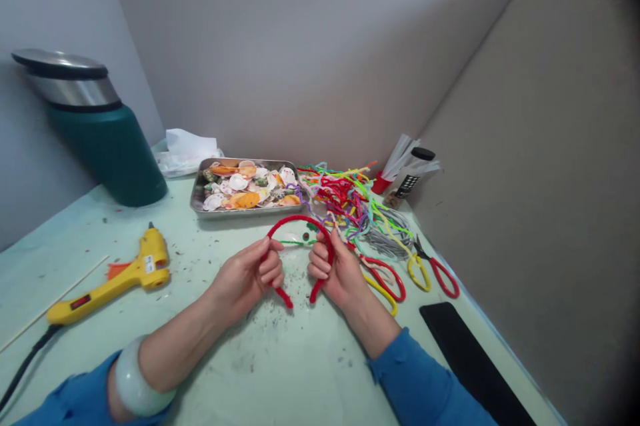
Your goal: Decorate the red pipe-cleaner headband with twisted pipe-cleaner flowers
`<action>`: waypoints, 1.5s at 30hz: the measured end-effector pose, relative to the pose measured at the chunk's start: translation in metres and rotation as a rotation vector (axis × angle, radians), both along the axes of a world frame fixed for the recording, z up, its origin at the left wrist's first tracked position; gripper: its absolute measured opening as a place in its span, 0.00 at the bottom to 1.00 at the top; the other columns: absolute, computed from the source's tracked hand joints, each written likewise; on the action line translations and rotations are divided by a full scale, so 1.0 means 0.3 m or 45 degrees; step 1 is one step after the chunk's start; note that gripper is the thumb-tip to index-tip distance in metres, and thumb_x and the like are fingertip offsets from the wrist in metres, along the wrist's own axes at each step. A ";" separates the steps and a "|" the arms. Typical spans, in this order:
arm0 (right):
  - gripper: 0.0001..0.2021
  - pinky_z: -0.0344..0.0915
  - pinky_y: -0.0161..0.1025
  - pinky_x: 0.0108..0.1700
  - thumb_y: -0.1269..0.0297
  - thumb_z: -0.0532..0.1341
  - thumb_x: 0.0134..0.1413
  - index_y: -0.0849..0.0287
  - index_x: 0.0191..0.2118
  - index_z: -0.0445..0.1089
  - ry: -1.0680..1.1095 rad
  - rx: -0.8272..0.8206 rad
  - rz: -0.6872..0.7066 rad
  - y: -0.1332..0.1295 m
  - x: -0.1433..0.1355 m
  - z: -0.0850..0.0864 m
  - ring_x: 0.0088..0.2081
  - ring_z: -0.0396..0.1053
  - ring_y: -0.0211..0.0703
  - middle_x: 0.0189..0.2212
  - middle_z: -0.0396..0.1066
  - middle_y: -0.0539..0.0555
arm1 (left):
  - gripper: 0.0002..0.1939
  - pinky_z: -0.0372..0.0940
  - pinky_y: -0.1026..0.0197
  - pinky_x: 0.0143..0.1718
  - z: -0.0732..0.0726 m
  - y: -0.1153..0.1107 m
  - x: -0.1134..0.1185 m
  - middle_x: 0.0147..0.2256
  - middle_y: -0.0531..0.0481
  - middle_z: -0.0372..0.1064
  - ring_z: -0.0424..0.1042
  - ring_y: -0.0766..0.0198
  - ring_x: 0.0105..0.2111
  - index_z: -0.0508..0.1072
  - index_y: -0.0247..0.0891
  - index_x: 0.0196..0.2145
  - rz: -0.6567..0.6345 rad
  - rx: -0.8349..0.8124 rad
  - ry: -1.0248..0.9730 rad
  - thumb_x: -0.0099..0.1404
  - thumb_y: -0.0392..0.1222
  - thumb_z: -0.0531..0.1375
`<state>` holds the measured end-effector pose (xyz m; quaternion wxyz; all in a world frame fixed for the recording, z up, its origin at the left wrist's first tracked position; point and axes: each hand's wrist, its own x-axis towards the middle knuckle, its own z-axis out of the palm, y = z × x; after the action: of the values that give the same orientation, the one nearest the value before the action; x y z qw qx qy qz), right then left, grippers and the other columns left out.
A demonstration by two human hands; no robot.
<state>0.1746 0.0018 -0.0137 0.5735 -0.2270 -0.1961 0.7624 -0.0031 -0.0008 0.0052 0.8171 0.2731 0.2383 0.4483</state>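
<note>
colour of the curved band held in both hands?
Red; the curved band shows best in the head view, the only one here.

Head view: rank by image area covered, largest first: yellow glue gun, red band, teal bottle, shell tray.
1. Teal bottle
2. Shell tray
3. Yellow glue gun
4. Red band, thin and partly covered

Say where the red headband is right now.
In the head view, the red headband is near the centre, held by the left hand and right hand, nearer the camera than the metal tray.
</note>
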 end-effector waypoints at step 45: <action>0.12 0.37 0.27 0.15 0.55 0.60 0.54 0.61 0.34 0.68 -0.091 0.038 0.131 -0.015 -0.003 -0.001 0.13 0.38 0.26 0.13 0.48 0.39 | 0.12 0.45 0.70 0.14 0.009 -0.009 0.004 0.16 0.60 0.49 0.45 0.75 0.14 0.68 0.35 0.33 -0.015 0.019 0.158 0.66 0.46 0.53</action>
<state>0.1738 -0.0027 -0.0141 0.5296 -0.2350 -0.2391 0.7792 -0.0019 -0.0036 0.0078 0.8015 0.3078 0.2834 0.4273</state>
